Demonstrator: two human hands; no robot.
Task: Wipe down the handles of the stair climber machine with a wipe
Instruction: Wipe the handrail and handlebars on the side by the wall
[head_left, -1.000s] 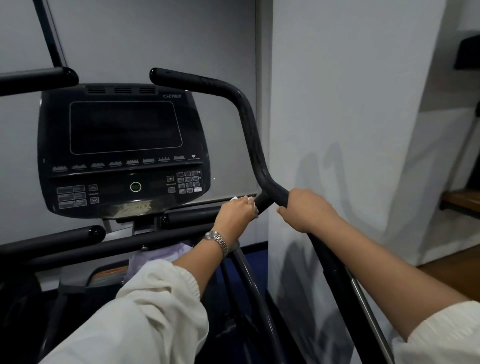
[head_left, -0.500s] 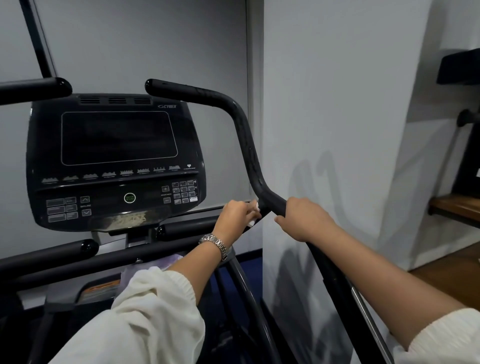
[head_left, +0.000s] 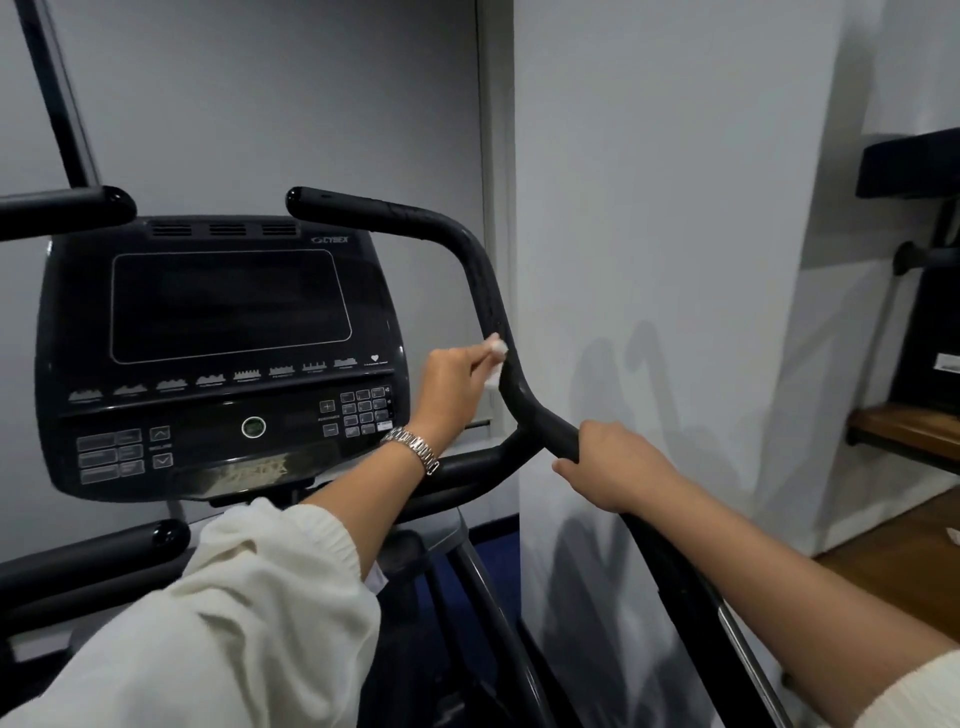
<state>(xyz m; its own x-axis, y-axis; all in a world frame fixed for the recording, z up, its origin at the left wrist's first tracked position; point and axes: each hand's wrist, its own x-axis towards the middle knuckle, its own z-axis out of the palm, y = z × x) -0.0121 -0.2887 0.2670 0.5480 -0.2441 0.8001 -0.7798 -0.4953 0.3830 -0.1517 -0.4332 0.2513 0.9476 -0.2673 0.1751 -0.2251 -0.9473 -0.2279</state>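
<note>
The black right handle (head_left: 478, 270) of the stair climber curves up from a bend and ends in a rounded tip above the console. My left hand (head_left: 452, 387), with a metal watch on its wrist, grips a small white wipe (head_left: 496, 358) and presses it against the upright part of that handle, just above the bend. Lower down, my right hand (head_left: 613, 465) is wrapped around the same handle below the bend. The left handle (head_left: 67, 208) ends at the far left, untouched.
The dark console (head_left: 223, 353) with its blank screen and keypad sits left of the handle. A white wall (head_left: 675, 260) stands close on the right. Shorter black grips (head_left: 104, 551) lie below the console. A wooden shelf (head_left: 904, 431) and dark equipment are at the far right.
My left hand has slid the wipe up from the bend onto the upright part of the right handle. My right hand has stayed on the handle below the bend.
</note>
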